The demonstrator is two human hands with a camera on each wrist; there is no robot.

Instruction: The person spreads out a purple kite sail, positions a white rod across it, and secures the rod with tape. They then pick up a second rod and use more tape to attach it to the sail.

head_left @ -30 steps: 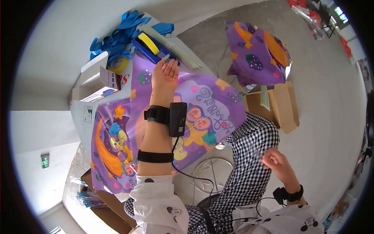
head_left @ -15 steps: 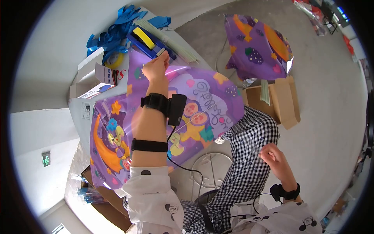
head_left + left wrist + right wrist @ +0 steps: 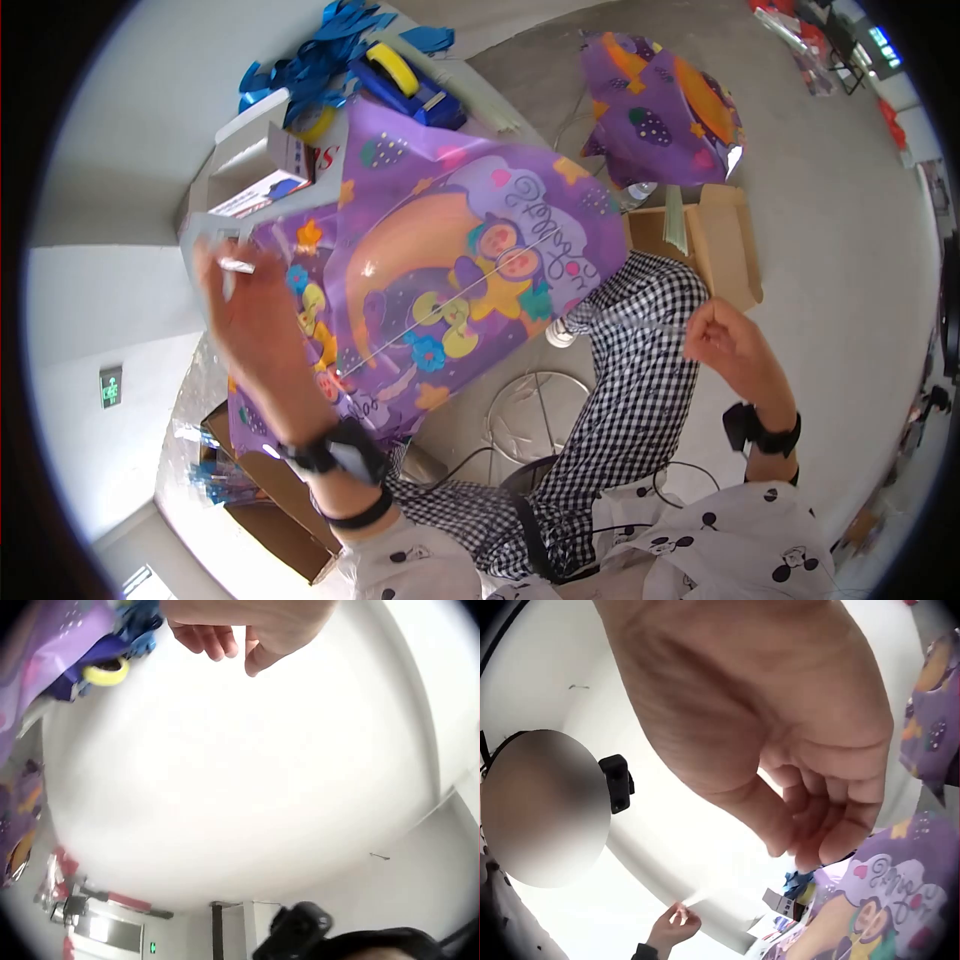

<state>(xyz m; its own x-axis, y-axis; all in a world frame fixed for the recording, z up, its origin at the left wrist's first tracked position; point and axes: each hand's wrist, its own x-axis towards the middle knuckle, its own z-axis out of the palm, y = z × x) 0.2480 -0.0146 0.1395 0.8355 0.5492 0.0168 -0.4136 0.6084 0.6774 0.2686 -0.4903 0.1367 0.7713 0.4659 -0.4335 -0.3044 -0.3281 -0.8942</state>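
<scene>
My left hand (image 3: 250, 310), raised at the left over the edge of a purple printed plastic sheet (image 3: 580, 245), pinches a short whitish strip of tape (image 3: 237, 266) between thumb and finger. The right wrist view also shows this strip (image 3: 697, 896) at the left fingertips. A thin white line runs across the sheet. Near my checked knee, my right hand (image 3: 728, 345) is held up with curled fingers, thumb close to the fingertips. A faint pale line reaches toward them; I cannot tell whether they grip it. A blue tape dispenser (image 3: 432, 108) with a yellow roll stands behind the sheet.
Blue ribbons (image 3: 310, 50) and a bundle of pale thin sticks (image 3: 490, 112) lie at the back of the table. An open white box (image 3: 250, 165) stands left. Another purple sheet (image 3: 655, 125) sits above a cardboard box (image 3: 728, 245). A wire-ringed stool (image 3: 535, 415) is below.
My left hand has left the tape dispenser and swung left and toward me with the strip. The right hand has risen a little, still curled.
</scene>
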